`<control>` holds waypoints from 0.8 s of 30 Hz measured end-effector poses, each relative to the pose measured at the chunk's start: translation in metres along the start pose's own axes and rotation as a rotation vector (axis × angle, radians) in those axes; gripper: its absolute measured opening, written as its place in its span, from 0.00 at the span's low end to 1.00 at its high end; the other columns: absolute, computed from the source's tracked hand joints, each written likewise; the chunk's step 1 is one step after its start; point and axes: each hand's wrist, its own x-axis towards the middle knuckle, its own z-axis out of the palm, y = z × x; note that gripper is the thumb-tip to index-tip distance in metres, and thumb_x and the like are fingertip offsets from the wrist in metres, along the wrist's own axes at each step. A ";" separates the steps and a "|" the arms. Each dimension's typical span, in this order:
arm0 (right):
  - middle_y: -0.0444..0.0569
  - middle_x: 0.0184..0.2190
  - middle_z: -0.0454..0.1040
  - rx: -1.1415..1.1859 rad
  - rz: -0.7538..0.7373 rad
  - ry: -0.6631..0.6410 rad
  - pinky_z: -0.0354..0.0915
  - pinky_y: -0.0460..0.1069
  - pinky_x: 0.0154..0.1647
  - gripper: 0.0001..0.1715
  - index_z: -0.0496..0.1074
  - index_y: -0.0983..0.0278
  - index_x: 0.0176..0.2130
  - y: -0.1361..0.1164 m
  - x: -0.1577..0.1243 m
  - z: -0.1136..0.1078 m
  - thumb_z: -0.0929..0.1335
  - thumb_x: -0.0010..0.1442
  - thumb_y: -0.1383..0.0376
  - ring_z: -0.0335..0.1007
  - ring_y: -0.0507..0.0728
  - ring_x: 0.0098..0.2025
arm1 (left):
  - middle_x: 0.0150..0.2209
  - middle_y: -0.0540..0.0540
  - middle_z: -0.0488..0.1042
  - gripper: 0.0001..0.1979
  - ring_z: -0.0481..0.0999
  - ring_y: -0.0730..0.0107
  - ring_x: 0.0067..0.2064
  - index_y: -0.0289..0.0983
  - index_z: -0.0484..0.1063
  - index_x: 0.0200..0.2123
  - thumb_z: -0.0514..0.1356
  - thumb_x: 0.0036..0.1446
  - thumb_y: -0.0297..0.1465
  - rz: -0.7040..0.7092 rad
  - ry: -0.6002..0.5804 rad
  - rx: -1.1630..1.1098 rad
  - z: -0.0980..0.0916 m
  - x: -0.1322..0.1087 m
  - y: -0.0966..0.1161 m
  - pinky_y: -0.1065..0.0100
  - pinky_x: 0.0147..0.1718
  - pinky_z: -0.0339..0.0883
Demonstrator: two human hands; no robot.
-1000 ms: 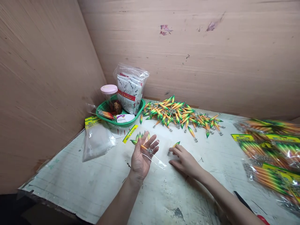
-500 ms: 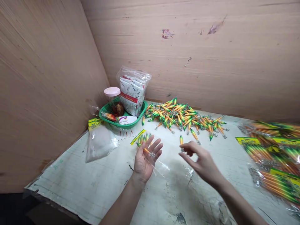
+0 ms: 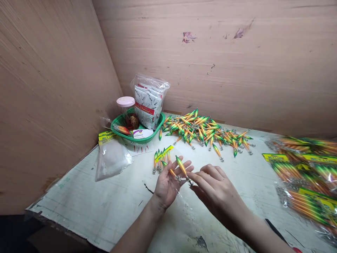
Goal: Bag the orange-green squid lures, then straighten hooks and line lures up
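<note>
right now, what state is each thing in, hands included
Left hand: palm up, fingers spread
Right hand: closed, pinching near the lower end of the tilted lure
Thumb-side lure: lying across the left hand
Loose lures: heaped
Jar: upright, pink lid on
Green basket: upright, loaded
Packet bag: standing in the green basket
Yellow-topped bags: stacked flat
Packed lure bags: filled, piled
</note>
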 end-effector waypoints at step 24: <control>0.46 0.30 0.72 0.106 0.207 0.099 0.48 0.53 0.40 0.07 0.73 0.61 0.37 0.003 0.007 0.017 0.65 0.60 0.69 0.62 0.56 0.35 | 0.49 0.35 0.76 0.22 0.77 0.58 0.49 0.29 0.60 0.58 0.47 0.67 0.36 0.075 -0.037 -0.104 0.000 0.000 -0.006 0.59 0.50 0.68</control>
